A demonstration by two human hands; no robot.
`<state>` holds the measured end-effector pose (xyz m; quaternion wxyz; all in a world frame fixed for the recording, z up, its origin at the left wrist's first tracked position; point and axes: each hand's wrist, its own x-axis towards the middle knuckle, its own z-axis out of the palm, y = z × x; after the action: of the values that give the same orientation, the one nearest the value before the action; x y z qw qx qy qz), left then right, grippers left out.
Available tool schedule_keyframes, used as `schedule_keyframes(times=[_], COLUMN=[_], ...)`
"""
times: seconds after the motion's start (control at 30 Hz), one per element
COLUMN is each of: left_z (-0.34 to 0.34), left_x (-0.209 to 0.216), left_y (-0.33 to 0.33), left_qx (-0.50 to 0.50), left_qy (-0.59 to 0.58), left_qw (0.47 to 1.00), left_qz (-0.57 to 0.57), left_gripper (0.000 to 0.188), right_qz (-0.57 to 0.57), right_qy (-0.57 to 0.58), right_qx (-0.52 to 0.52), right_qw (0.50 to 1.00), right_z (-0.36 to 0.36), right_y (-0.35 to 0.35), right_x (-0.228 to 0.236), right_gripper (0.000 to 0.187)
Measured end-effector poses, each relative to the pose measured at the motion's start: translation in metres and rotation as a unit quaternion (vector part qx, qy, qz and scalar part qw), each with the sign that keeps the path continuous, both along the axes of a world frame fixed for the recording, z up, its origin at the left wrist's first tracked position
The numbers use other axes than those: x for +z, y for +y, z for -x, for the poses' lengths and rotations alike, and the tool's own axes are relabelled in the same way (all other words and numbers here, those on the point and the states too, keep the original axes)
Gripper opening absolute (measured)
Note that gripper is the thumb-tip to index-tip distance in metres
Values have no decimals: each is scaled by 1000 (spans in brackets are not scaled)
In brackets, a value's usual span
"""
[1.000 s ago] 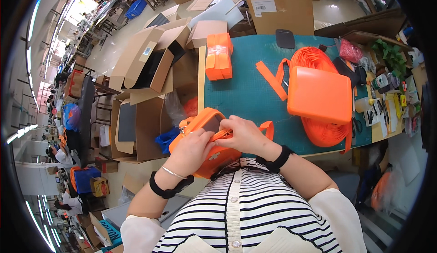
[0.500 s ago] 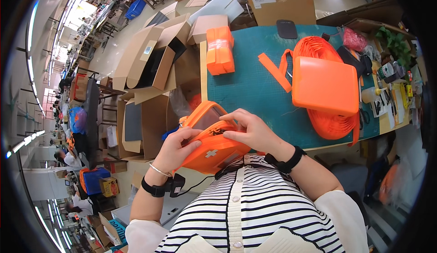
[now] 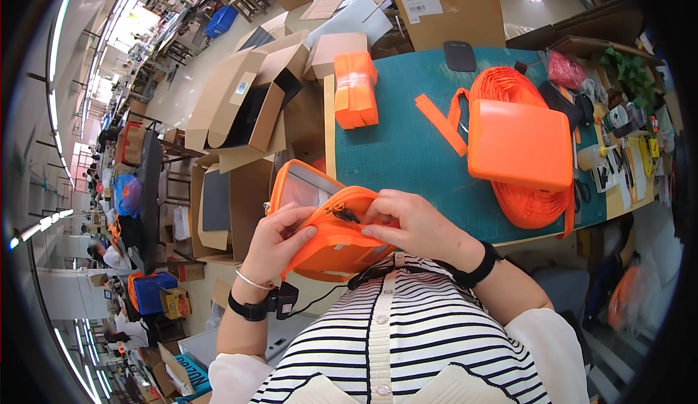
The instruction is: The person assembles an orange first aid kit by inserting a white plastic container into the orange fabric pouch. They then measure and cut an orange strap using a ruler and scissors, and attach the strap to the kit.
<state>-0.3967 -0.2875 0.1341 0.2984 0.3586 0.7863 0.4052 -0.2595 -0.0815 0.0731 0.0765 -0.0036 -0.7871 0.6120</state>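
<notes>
"From the tabletop's [image 3: 414, 164] middle, where's the orange bag [image 3: 331, 255]?"
"Eight o'clock, held by the near edge, gaping."
"And the fingers [image 3: 299, 239]?"
"Left hand's [image 3: 275, 243] clamp its rim at nine, right hand's [image 3: 408, 219] at three, probably keeping it spread."

From afar, I have the pouch [image 3: 331, 260] between left hand [image 3: 278, 240] and right hand [image 3: 407, 221]. On the mat [image 3: 407, 150], a bundle [image 3: 355, 95] lies left, a strap coil [image 3: 529, 209] right, seemingly under a case [image 3: 520, 144]. Behind stands a carton [image 3: 454, 22].
</notes>
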Motion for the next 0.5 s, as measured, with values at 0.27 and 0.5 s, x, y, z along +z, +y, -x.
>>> schedule_keyframes(times=[0.27, 0.5], left_z=[-10, -10], left_x=[5, 6], left_y=[6, 6], left_qx=[-5, -23], left_qy=[30, 32], left_qw=[999, 999], left_qz=[26, 31], left_gripper=[28, 28], right_qz=[-26, -16], right_qy=[71, 112], right_qx=[-69, -71], right_qw=[995, 991], right_z=[7, 13], right_y=[4, 4], right_x=[11, 9], right_gripper=[10, 10])
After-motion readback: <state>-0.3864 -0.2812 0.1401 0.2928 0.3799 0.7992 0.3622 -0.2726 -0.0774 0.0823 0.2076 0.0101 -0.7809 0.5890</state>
